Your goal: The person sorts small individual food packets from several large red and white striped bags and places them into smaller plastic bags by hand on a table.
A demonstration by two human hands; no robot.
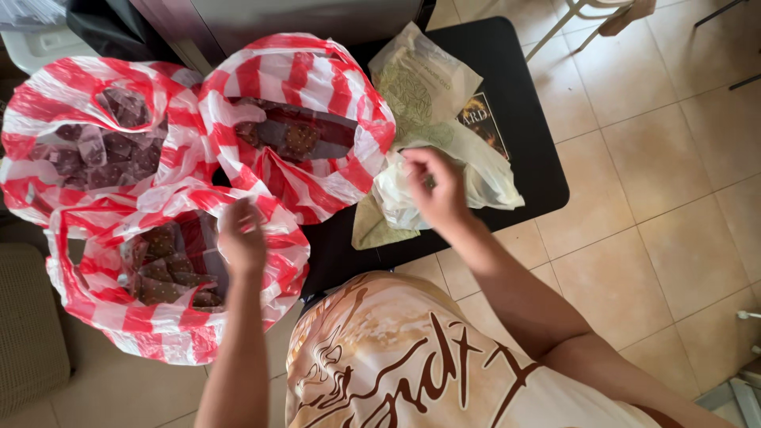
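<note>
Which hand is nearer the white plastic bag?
Right. The right hand grips the white plastic bag; the left hand is over the nearest red-striped bag.

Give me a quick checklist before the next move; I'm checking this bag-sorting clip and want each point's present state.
1. Left hand over the nearest striped bag: ok, it hangs at the bag's open mouth.
2. Nearest striped bag open: ok, brown dotted packets show inside.
3. Right hand on the white plastic bag: ok, fingers pinch its crumpled top.
4. Left hand holding anything: cannot tell, its fingers curl downward.
5. The other two striped bags open: ok, both mouths gape with brown packets inside.
6. White plastic bag resting on the black table: ok, near its front edge.
</note>
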